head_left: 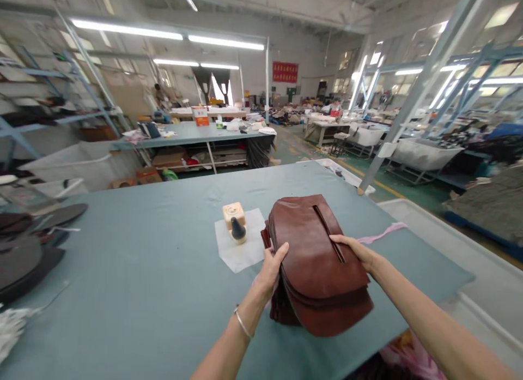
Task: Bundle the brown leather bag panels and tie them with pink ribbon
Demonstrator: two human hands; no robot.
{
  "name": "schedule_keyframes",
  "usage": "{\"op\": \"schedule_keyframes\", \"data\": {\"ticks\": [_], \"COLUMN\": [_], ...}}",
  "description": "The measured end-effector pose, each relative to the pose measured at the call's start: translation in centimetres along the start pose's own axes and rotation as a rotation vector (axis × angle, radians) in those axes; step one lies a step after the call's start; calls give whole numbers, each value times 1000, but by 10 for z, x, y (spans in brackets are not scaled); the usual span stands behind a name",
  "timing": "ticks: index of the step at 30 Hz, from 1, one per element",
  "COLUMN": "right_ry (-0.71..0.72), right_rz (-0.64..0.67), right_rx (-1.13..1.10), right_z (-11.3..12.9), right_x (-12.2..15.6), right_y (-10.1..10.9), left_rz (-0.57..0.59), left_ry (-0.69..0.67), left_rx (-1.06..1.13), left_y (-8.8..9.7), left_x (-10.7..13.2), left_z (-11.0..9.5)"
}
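A thick stack of reddish-brown leather pieces (310, 243) lies on the grey-green work table (134, 293); the top piece has a long slit cut in it. My left hand (273, 265) grips the stack's left edge, thumb on top. My right hand (359, 252) rests flat on the top piece by the slit, at the right edge. A silver bracelet sits on my left wrist. Just left of the stack, a black-handled stamp (238, 230) and a small wooden block (233, 212) stand on a white sheet (241, 249).
A pink strip (382, 234) lies on the table to the right. Dark flat pieces (28, 249) are piled at the left edge. White bins (425, 154) and blue metal racks fill the right; another table (196, 133) with clutter stands behind.
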State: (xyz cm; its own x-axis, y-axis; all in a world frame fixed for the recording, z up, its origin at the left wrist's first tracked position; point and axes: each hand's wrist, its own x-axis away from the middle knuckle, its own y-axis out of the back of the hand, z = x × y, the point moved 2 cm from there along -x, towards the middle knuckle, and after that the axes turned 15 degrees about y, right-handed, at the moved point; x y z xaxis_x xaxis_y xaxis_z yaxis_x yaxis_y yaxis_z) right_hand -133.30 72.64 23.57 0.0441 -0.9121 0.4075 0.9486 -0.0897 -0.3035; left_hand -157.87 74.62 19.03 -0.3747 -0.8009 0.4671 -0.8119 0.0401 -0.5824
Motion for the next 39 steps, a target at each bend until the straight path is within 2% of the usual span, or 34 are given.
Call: {"op": "schedule_keyframes", "data": {"ticks": [5,10,11,12,14,15,16,17,18,19,20,22,24,27,30,34,37,39], "right_ry": [-19,165,164,154,140,140,139,140,138,138,133,127,171,363,584,829,995,1009], "right_rz": [25,98,108,112,105,103,106,106,108,110,115,121,130,142,64,-275,-599,-747], "right_rx": [4,5,-7,-25,-68,-94,-118,-139,-152,-161,-167,-169,-175,-173,-135,-194,-194,-156], "right_z": [6,3,1,-1,-4,-6,-7,-9,-10,-11,-12,-14,-16,-22,-44,-90,-115,-121], "right_x": [-5,-23,-25,-26,-27,-27,-27,-27,-28,-29,-31,-31,-27,-7,25,56,60,55], "right_y": [-7,-13,-11,-9,-4,-1,1,2,3,4,4,4,6,16,28,26,11,1], "left_rz": [-103,-77,-123,-230,-582,-770,-900,-946,-907,-793,-640,-333,-154,-103,-120,-109,-108,-121], "left_ry": [-59,-147,-140,-128,-165,-258,-409,-597,-785,-936,-1030,-1074,-1035,-1013,-1045,-1104,-1173,-1210], "left_rx": [-90,-142,-189,-266,-499,-634,-770,-902,-1034,-1173,-1316,-1586,-1786,-1943,-1999,-2029,-1976,-1927], "left_y": [-1,3,8,15,29,31,28,20,6,-10,-28,-58,-75,-76,-67,-66,-72,-77], "left_x": [6,13,15,17,27,35,44,54,63,70,76,81,78,67,60,57,61,65], "left_z": [-3,-6,-9,-13,-26,-35,-43,-49,-52,-50,-45,-26,-6,11,9,3,-2,-5]}}
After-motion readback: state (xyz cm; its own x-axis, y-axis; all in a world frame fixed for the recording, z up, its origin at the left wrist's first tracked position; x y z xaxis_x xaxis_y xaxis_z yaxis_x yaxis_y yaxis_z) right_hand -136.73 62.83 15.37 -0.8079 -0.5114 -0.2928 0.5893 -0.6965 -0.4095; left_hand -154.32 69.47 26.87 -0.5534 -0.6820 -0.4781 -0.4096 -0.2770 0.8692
